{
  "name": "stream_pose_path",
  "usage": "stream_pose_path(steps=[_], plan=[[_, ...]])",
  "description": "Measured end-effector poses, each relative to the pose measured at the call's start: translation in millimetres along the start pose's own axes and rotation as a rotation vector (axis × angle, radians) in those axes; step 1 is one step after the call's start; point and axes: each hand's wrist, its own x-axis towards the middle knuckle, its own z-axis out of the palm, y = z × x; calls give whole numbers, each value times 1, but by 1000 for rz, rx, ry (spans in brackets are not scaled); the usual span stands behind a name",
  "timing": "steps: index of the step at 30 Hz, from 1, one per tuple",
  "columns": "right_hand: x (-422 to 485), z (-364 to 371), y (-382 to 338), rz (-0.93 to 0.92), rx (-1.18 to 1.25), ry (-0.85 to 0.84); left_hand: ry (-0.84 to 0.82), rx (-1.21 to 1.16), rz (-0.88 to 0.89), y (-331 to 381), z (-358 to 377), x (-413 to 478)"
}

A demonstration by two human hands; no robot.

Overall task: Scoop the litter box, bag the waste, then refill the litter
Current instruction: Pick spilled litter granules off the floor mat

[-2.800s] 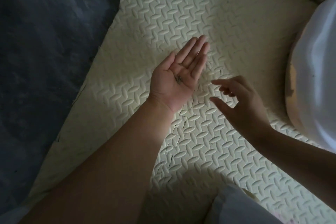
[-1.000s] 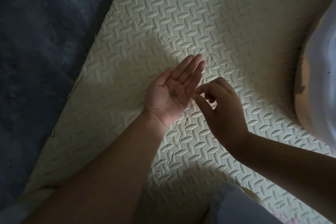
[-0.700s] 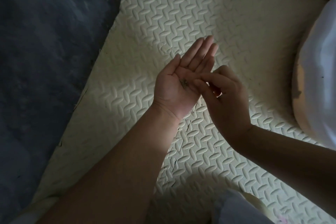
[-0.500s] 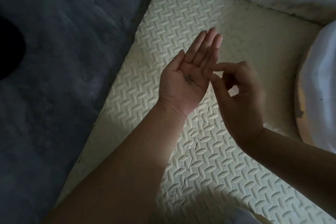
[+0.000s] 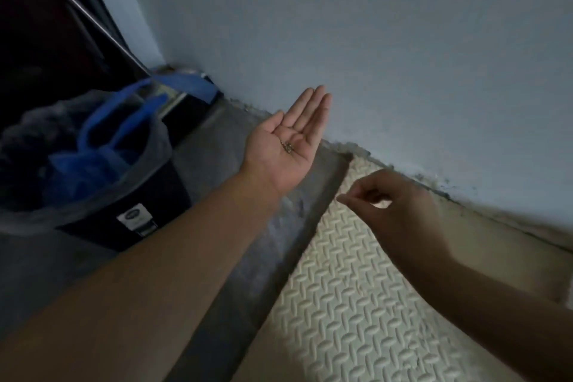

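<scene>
this looks to me like the tidying-up around the edges of the job, not the scooping itself. the litter box is out of view, so i can't say whether it has been scooped or refilled; all of that is unknown from here. what i can judge is that stray grains are being gathered off the foam mat (image 5: 356, 304) and are yet to be thrown away.

my left hand (image 5: 288, 146) is held palm up, fingers straight and together, out over the grey floor (image 5: 201, 146) near the wall (image 5: 372, 40). the litter bits (image 5: 287, 147) lie in the hollow of that palm: a small dark cluster, a few grains at most, dry-looking and loose, nothing holding them but the flat of the hand.

my right hand (image 5: 393, 211) hangs above the corner of the mat with its fingers curled and thumb and forefinger drawn tip to tip. whether another grain sits between them i cannot tell; it's too dim and small.

the bin (image 5: 145, 195) stands well off to the left, lined with a clear liner (image 5: 155, 136) and with a blue bag (image 5: 102, 146) inside. i'd guess the handful belongs there, and tipping it calls for a level palm on the way over.
</scene>
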Motion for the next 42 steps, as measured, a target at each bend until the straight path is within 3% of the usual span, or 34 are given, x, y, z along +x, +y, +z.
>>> stream_pose_path(steps=[8, 14, 19, 22, 25, 30, 33, 42], plan=[[73, 111, -142, -257, 123, -63, -114, -106, 374, 121, 22, -54], [81, 182, -204, -379, 132, -162, -69, 71, 540, 200, -3, -102], [88, 240, -234, -805, -322, -189, -49, 127, 557, 243, -28, -127], [84, 260, -237, -951, -599, -369, -24, 223, 563, 262, -35, -133], [81, 269, -234, -958, -631, -522, 0, 280, 578, 277, -41, -136], [85, 269, -215, -1021, -695, -492, 77, 424, 554, 284, -54, -135], [82, 270, -216, -975, -588, -479, 83, 460, 514, 283, -56, -136], [74, 273, -207, -935, -744, -679, 118, 566, 514, 286, -64, -138]])
